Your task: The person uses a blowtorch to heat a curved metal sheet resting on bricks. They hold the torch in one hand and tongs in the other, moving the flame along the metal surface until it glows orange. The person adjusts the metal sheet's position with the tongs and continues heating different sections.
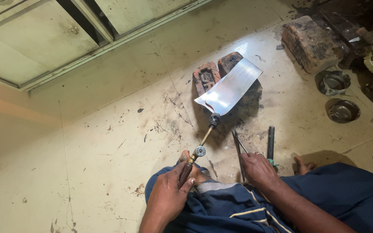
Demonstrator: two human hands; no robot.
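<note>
We count 2 hands, 1 torch, 1 pair of tongs, 1 metal sheet, 3 bricks, 2 bowls. Our left hand (167,196) is wrapped tight round the dark grip of the brass torch (200,146), which runs far-right up to the sheet, nozzle just at its near edge. Our right hand (257,168) is closed on thin metal tongs (239,149), tips aimed toward the sheet but apart from it. The shiny metal sheet (230,87) leans on 2 reddish bricks (212,74), centre of the floor; a 3rd, bigger brick (309,43) sits far right. A dark rod (271,141) lies just right of the tongs. Right side: 2 round metal bowls (333,82) near each other, w/ dark insides; contents can't be made out.
</note>
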